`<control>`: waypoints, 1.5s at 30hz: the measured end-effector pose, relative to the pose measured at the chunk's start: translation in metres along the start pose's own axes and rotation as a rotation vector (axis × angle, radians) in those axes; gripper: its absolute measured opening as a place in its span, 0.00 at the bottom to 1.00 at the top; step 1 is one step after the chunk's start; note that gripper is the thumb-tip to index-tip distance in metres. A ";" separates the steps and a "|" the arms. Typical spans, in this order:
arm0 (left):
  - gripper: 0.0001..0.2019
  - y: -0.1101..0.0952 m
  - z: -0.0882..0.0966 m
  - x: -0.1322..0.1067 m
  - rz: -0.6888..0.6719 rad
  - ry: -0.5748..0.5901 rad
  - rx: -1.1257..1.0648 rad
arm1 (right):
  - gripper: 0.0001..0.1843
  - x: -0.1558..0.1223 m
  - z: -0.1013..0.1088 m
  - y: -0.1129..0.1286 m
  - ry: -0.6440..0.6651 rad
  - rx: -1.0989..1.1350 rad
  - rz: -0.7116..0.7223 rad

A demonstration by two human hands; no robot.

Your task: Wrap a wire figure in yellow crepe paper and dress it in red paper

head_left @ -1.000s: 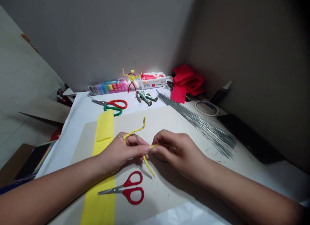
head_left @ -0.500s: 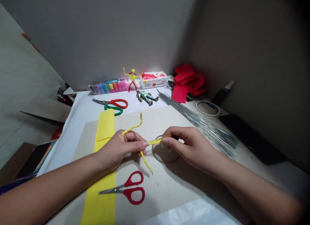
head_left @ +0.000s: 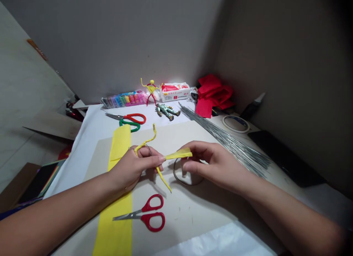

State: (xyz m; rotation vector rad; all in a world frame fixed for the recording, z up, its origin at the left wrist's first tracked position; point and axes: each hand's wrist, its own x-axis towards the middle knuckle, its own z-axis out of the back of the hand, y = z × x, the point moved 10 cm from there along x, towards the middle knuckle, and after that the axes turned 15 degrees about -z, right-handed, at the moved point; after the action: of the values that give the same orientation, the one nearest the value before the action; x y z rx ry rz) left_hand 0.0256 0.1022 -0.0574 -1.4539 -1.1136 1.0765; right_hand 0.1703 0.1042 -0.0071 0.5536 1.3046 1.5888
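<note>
Left hand: the left hand point(head_left: 129, 169) is closed up at centre, thumb and forefinger point(head_left: 157, 159) pressed together, the other fingers curled under.
Left grip: it's pinching a wire figure point(head_left: 146, 142) wrapped in yellow. One limb pokes up toward 12 o'clock, another hangs down past the knuckles toward 5 o'clock.
Right hand: the right hand point(head_left: 213, 164) sits at 3 o'clock of the left, half open, fingers loosely curved.
Right fingers: the forefinger tip meets the far end of the paper strip point(head_left: 178, 153). The thumb rests lower, a little apart. A firm pinch? Cannot tell from here.
Paper strip: yellow, flat, stretched in the air from the left pinch across to the right fingertips, flaring wider at the right end.
Tape ring: a clear tape ring point(head_left: 179, 178) lies on the board point(head_left: 198, 215) right under the right fingers.
Red scissors: the red scissors point(head_left: 146, 216) lie shut at 6 o'clock from the hands, blades pointing to 9.
Yellow sheet: a long yellow sheet point(head_left: 117, 219) runs under the left wrist, from 6 up to 12.
Far side: at 12 o'clock, a second pair of scissors point(head_left: 129, 120) and a finished yellow figure point(head_left: 150, 88).
Wires: a wire bundle point(head_left: 231, 144) fans out at 2 o'clock, well apart from the right hand.
</note>
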 end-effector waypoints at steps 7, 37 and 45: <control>0.09 -0.001 -0.002 -0.004 -0.057 0.064 0.137 | 0.07 -0.009 0.008 0.013 -0.232 -0.196 0.136; 0.08 -0.002 -0.013 -0.006 -0.017 0.126 -0.022 | 0.12 -0.068 -0.023 0.057 -0.437 -0.664 0.903; 0.08 -0.005 -0.009 -0.006 -0.068 0.116 0.201 | 0.13 -0.033 -0.017 0.034 -0.221 -0.411 0.498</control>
State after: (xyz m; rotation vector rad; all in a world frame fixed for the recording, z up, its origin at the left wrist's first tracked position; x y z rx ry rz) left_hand 0.0327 0.0956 -0.0509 -1.2937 -0.9389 1.0130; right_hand 0.1571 0.0691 0.0258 0.8045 0.6702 2.0649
